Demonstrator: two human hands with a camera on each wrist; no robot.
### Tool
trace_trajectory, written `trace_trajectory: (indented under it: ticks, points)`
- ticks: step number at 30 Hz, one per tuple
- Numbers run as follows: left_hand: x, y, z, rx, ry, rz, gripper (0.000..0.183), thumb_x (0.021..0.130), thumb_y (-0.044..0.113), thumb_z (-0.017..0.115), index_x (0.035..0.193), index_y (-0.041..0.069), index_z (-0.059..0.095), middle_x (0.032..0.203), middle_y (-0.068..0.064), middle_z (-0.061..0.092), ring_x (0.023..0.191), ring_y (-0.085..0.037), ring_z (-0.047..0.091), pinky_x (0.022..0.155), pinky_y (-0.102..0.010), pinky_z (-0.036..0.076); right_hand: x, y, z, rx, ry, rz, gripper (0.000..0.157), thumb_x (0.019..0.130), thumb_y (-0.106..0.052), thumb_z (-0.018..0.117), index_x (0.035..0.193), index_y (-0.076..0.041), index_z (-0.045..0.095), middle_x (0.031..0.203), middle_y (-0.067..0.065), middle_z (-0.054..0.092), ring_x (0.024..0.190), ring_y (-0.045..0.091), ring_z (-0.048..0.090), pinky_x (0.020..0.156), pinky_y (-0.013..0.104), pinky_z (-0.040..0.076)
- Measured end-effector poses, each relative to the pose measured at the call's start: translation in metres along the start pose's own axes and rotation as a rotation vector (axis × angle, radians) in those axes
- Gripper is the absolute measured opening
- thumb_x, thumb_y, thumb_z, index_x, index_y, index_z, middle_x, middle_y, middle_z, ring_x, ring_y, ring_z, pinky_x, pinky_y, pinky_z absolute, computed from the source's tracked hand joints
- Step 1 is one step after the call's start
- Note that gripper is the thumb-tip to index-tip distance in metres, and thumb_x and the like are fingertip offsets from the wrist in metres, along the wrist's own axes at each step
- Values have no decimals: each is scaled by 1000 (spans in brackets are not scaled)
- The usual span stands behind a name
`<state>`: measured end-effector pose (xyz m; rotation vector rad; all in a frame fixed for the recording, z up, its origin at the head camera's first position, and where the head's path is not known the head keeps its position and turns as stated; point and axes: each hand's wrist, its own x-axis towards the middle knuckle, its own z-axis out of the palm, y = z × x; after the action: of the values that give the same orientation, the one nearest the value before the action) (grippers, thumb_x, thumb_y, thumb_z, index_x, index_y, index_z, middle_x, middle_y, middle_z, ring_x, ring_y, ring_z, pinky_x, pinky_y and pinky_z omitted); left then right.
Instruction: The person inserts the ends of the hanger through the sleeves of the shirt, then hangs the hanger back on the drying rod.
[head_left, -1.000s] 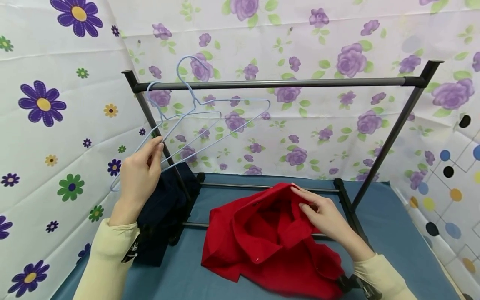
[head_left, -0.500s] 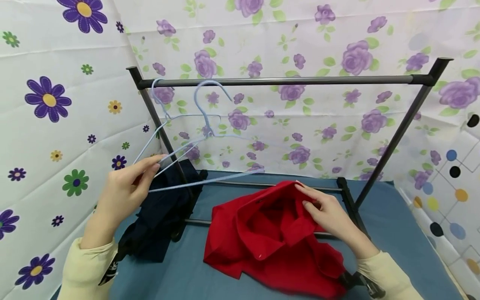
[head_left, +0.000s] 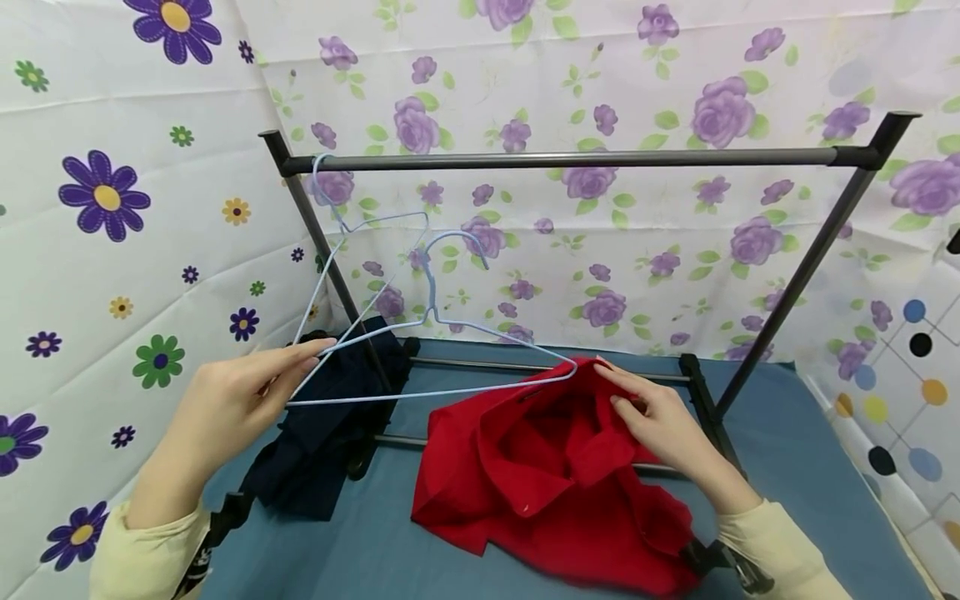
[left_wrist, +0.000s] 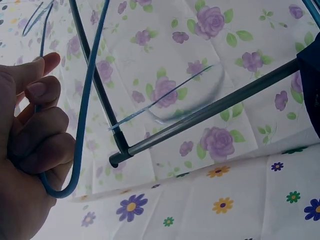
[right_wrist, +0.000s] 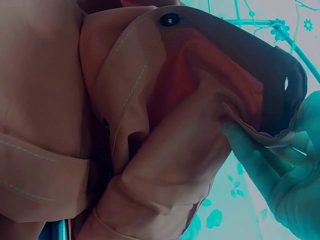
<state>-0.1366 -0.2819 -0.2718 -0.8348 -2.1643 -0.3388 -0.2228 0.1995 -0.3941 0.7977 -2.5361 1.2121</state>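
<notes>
A light blue wire hanger is held at its left shoulder by my left hand, its hook up and its right end at the near side of the shirt's collar; touching or apart, I cannot tell. In the left wrist view, curled fingers grip the hanger wire. A red shirt lies bunched in front of me with its neck opening raised. My right hand pinches the collar's upper right edge. The right wrist view shows buttons and stitching on the shirt, tinted there, with the right hand at its edge.
A black metal rack's top bar spans the back. Another blue hanger hangs at its left end. Below that lies a dark navy garment. Blue cloth covers the table, and patterned sheets enclose the sides.
My left hand has brought the hanger away from the rack bar, down and toward the red shirt. The right hand keeps its hold on the collar. The head view has shifted slightly.
</notes>
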Motion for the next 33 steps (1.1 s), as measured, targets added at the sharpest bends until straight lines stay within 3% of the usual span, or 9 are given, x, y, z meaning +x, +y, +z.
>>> trace_trajectory:
  ticks: [3,5,10,22,33]
  points:
    - [-2,2,6,30,-5,7,27,104,25,59,121,12,74,60,15,39,52,2,26,48,-16,26,0,-1,0,9,4,-13,51,102,-3,55,149,-22,51,153,5,47,45,8,36,48,26,39]
    - [-2,5,12,39,-13,-8,24,99,17,64,121,12,74,60,15,39,52,1,26,47,-17,26,1,-2,0,14,6,-18,51,102,-3,55,149,-22,51,154,3,47,45,8,35,48,26,39]
    - [-6,18,31,17,-39,-79,38,86,0,74,122,13,73,59,16,33,50,1,25,46,-17,25,2,-3,0,33,2,-20,51,101,-3,56,149,-22,52,153,2,47,47,9,38,49,26,40]
    - [-3,41,76,-20,-109,-143,28,91,7,73,118,16,73,57,16,35,48,1,27,44,-20,28,1,-9,-1,39,14,-31,51,101,-4,58,149,-22,52,153,3,47,51,11,40,48,26,40]
    - [0,58,111,-89,-104,-169,17,96,13,69,113,11,73,62,13,49,47,1,30,44,-20,30,5,-19,3,45,66,11,51,102,-7,58,148,-28,52,151,0,49,48,12,43,44,26,37]
